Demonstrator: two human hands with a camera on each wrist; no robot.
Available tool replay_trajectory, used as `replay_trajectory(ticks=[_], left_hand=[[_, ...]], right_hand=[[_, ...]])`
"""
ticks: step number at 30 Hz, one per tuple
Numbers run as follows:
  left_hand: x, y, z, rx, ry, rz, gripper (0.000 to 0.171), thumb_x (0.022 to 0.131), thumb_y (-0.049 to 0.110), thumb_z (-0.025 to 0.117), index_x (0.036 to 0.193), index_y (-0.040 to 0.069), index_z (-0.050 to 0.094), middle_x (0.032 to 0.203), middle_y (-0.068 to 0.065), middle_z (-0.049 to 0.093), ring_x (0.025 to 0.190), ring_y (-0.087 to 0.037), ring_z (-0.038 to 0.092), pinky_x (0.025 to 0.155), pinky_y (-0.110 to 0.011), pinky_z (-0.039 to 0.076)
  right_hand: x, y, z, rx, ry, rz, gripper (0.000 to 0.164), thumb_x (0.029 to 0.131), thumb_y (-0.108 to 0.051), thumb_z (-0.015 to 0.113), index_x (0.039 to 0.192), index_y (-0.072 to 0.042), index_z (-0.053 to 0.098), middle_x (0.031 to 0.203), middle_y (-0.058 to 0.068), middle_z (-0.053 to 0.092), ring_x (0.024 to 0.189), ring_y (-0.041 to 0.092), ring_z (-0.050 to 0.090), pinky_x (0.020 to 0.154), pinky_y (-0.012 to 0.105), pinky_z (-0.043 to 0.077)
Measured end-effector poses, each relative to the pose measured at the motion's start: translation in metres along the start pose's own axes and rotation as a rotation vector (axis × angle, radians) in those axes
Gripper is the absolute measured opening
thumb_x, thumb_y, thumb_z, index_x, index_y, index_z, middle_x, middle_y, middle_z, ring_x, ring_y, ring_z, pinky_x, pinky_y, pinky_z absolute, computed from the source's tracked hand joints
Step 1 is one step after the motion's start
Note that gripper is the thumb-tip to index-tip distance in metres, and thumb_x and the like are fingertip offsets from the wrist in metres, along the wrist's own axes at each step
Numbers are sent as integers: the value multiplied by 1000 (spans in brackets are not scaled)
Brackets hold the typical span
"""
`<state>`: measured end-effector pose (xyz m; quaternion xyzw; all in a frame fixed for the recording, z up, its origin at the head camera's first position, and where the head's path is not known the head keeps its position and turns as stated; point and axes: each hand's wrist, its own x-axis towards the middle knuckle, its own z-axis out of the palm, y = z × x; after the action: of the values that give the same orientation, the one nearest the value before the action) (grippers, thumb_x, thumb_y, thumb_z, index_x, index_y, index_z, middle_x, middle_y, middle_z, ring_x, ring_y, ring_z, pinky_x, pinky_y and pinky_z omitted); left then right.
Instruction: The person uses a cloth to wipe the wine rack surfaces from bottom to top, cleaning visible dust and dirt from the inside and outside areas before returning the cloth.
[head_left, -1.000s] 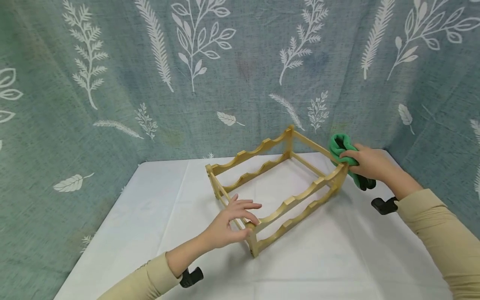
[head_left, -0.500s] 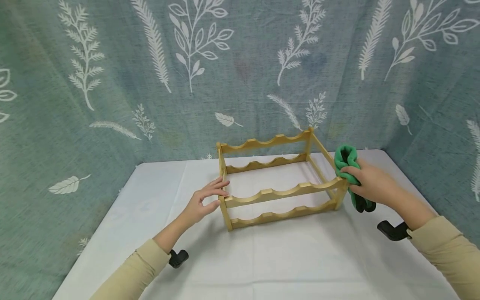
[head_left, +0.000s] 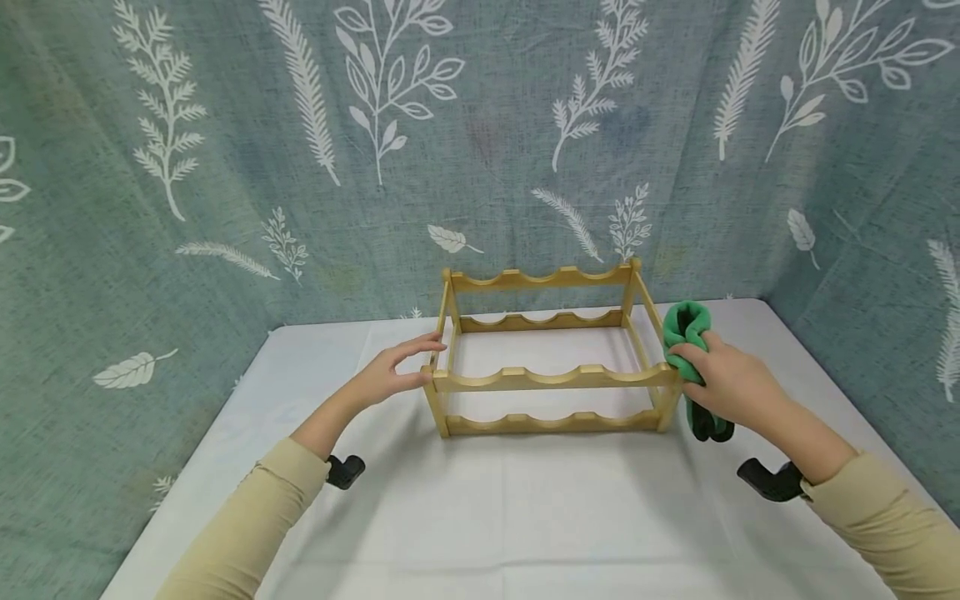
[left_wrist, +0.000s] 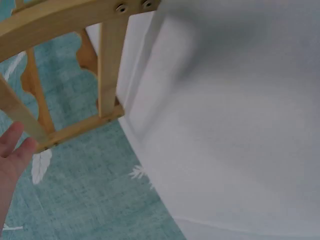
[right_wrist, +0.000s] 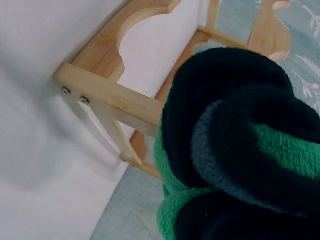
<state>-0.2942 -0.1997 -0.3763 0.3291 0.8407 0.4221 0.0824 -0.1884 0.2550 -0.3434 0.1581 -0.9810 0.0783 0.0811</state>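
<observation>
A wooden wine rack (head_left: 555, 379) with scalloped rails in two tiers stands on the white table, its long side facing me. My left hand (head_left: 393, 371) is at its left end, thumb by the front corner and fingers extended along the side rail. In the left wrist view the fingertips (left_wrist: 24, 150) lie right at the wood. My right hand (head_left: 731, 379) grips a folded green and black cloth (head_left: 687, 329) against the rack's right end, near the front corner. In the right wrist view the thick cloth folds (right_wrist: 235, 140) cover the hand and part of the rack's end.
White cloth covers the table (head_left: 510, 517). A teal curtain (head_left: 495, 150) with white leaf patterns hangs behind it and along both sides. Dark wrist-worn mounts (head_left: 770, 481) stick out below both cuffs.
The rack has turned from a diagonal to nearly square with me, its near left corner swinging back and left. My left hand moved with it; the right hand stayed with the cloth at the right end.
</observation>
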Motion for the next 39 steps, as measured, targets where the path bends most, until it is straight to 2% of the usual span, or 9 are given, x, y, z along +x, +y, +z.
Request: replay_trajectory(ticks=[6,9,14,17,24,26,30,33,39], left_hand=[[14,4,-7,78,-104,-60,69,88,36,59,146,21,25,154,-5,9,140,-31,8,104,-62,16],[19,3,-10,94,-144,-108,74,89,37,57,148,22,15,155,-4,1,141,-30,0,104,-63,12],[26,5,-13,136,-188,-166,79,89,42,54,149,21,7,155,-3,-5,141,-27,-5,106,-60,10],[28,8,-12,169,-223,-175,84,88,45,55,149,18,3,154,-2,-10,140,-26,-8,108,-58,8],[25,11,-6,115,-224,-189,79,93,37,50,148,18,-4,153,-3,-15,140,-27,-12,108,-58,5],[23,9,-6,91,-219,-189,78,94,37,48,148,19,-5,153,-2,-16,139,-26,-13,108,-58,5],[20,12,-4,75,-212,-181,76,95,35,47,148,19,-5,153,-4,-16,140,-26,-12,108,-58,6],[17,28,-5,70,-221,-179,74,96,28,46,147,13,-4,153,-10,-15,139,-29,-11,108,-59,6],[13,44,-8,79,-225,-182,72,96,22,45,147,8,-4,152,-13,-14,139,-31,-10,107,-59,8]], right_hand=[[0,7,-18,121,-53,28,39,82,-4,62,120,-2,54,108,30,48,73,27,54,50,30,40],[-3,2,-40,117,5,9,40,81,-4,62,121,-6,54,104,27,49,73,27,52,49,30,38],[-8,-24,-56,180,215,-296,51,74,3,70,119,-14,57,98,11,53,70,14,49,51,27,39],[-4,-49,-36,251,189,-501,53,73,2,71,120,-17,57,104,8,56,72,8,52,55,22,42],[20,-116,63,76,-87,-671,59,78,-16,71,131,-27,47,98,1,58,73,8,51,58,21,44],[32,-132,85,58,-103,-687,62,79,-18,71,134,-27,44,101,1,58,80,10,55,62,22,47],[58,-162,114,76,1,-691,61,79,-15,72,133,-18,44,109,3,60,90,16,61,73,26,51],[73,-177,127,25,54,-682,59,80,-17,71,132,-14,44,111,5,59,91,18,62,75,26,51],[83,-177,135,3,-15,-618,53,82,-19,70,129,-17,46,113,7,54,92,19,60,70,26,52]])
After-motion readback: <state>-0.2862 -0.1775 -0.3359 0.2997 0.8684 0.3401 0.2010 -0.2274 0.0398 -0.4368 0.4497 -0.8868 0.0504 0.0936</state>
